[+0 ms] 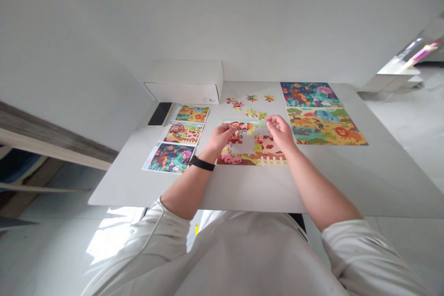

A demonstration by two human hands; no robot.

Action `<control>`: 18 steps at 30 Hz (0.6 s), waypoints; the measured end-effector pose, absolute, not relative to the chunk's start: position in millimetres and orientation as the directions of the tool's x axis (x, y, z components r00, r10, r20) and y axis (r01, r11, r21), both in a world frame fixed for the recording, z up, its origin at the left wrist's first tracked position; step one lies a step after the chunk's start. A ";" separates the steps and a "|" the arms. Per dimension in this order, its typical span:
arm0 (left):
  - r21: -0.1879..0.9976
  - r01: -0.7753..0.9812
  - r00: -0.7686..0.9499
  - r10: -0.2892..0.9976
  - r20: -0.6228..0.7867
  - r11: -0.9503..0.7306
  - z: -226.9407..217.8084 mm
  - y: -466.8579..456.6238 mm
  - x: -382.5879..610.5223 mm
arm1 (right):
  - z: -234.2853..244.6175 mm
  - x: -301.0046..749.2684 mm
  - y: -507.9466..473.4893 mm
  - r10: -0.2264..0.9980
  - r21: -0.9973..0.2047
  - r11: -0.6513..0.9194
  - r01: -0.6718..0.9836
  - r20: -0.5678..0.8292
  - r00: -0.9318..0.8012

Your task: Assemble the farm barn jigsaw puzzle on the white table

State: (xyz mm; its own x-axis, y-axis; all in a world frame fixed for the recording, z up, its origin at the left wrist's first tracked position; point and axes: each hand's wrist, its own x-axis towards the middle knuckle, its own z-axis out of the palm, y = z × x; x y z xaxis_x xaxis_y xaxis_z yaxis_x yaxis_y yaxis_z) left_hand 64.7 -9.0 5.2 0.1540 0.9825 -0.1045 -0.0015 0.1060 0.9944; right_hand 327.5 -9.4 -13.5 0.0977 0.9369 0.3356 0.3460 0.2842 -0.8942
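Observation:
A partly assembled farm jigsaw puzzle (270, 145) lies on the table, with pink pigs, a brown-spotted cow and a white fence. Table surface shows through a gap in its middle. My left hand (222, 138) is closed at the puzzle's upper left, its fingertips on a puzzle piece (237, 138) with a red barn. Across the puzzle, my right hand (280, 132) has thumb and fingers pinched together by the upper right edge; whatever they hold is too small to make out. Just beyond lie loose yellow-green pieces (250, 113).
More loose pieces (251, 97) lie farther back. Finished puzzles (322, 125) are on the right. A phone (160, 114) and picture cards (171, 157) lie on the left, before a white box (183, 81) by the wall.

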 end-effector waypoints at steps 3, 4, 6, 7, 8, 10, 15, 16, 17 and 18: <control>0.994 0.012 0.131 0.986 -0.105 0.105 5.8 -8.7 62.8 | -11.3 327.0 -12.0 0.922 -0.855 0.321 0.408 0.381 0.073; 0.994 0.021 0.129 0.986 -0.105 0.103 6.0 -8.7 62.2 | -9.6 325.9 -13.8 0.912 -0.830 0.348 0.437 0.407 0.047; 0.994 0.037 0.130 0.986 -0.105 0.101 6.6 -8.7 61.6 | -4.9 322.8 -18.5 0.879 -0.754 0.426 0.499 0.476 -0.032; 0.994 0.041 0.133 0.986 -0.103 0.098 6.8 -8.7 61.6 | -2.0 321.0 -21.1 0.857 -0.707 0.471 0.528 0.508 -0.083; 0.995 0.043 0.136 0.986 -0.099 0.094 6.9 -8.8 61.8 | 0.9 319.1 -23.8 0.836 -0.658 0.511 0.553 0.532 -0.139; 0.996 0.043 0.147 0.985 -0.090 0.084 6.5 -8.9 62.7 | 6.1 315.3 -28.4 0.804 -0.570 0.567 0.595 0.540 -0.249; 0.996 0.081 0.209 0.976 -0.061 0.045 2.3 -9.6 65.2 | 10.3 309.8 -32.8 0.794 -0.471 0.594 0.652 0.471 -0.383; 0.995 0.095 0.220 0.974 -0.061 0.041 1.2 -9.4 65.2 | 9.8 309.8 -32.7 0.793 -0.467 0.596 0.653 0.466 -0.391; 0.993 0.111 0.231 0.971 -0.061 0.036 0.0 -9.2 64.9 | 9.0 310.1 -32.4 0.792 -0.462 0.599 0.654 0.464 -0.397; 0.991 0.133 0.236 0.970 -0.053 0.022 -1.1 -8.7 64.2 | 8.1 310.7 -32.1 0.790 -0.458 0.600 0.656 0.466 -0.398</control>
State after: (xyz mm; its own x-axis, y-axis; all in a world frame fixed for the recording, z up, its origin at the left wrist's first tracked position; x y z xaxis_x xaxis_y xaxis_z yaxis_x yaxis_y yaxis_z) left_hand 64.2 -8.7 -1.1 0.2363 0.9702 -0.0531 0.1331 0.0218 0.9909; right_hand 310.7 -32.1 8.1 -0.3981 0.7902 0.4660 0.6557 0.6004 -0.4578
